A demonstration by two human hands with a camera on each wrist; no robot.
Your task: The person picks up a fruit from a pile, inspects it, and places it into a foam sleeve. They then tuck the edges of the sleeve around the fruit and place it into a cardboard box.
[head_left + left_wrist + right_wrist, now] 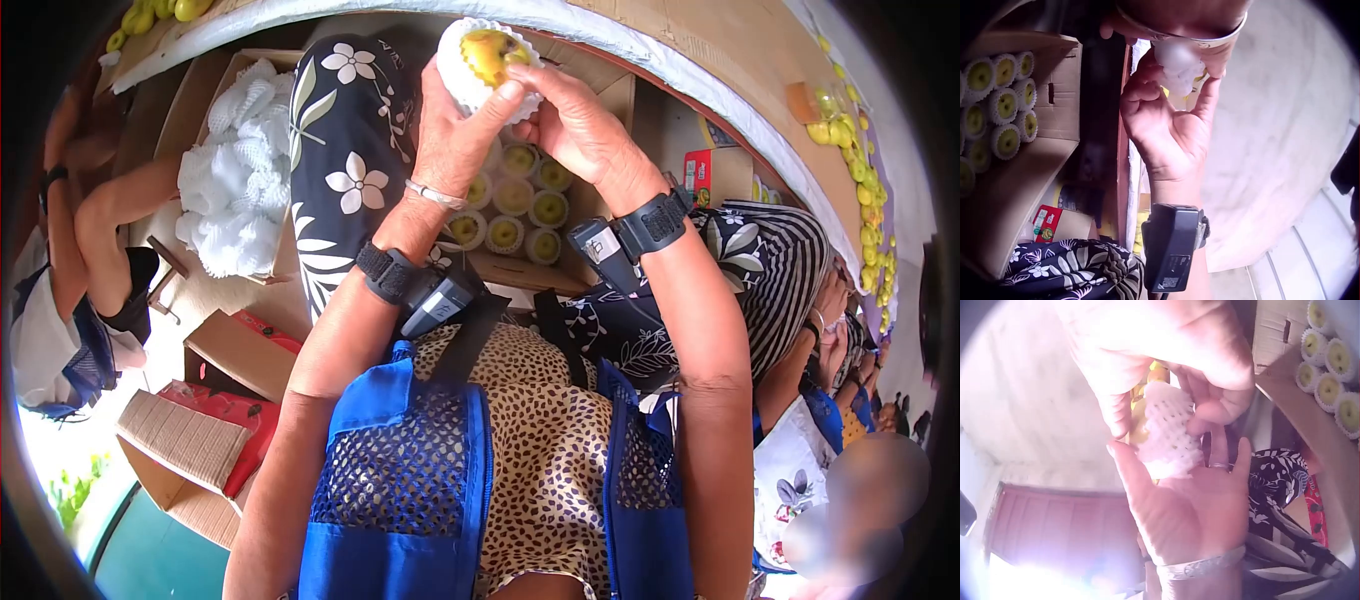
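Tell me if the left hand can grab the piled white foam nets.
Probably not just now: the left hand holds the netted fruit, though the foam nets lie in an open box beside the left leg.

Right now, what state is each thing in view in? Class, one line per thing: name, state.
Yellow fruit: held, its face exposed
Foam net: wrapped around the fruit
Left hand: gripping the netted fruit
Right hand: thumb on the fruit
Fruit carton: open, netted fruits inside
Loose foam nets: heaped in an open carton
Red-printed carton: flaps open
Blue mesh vest: worn, front open
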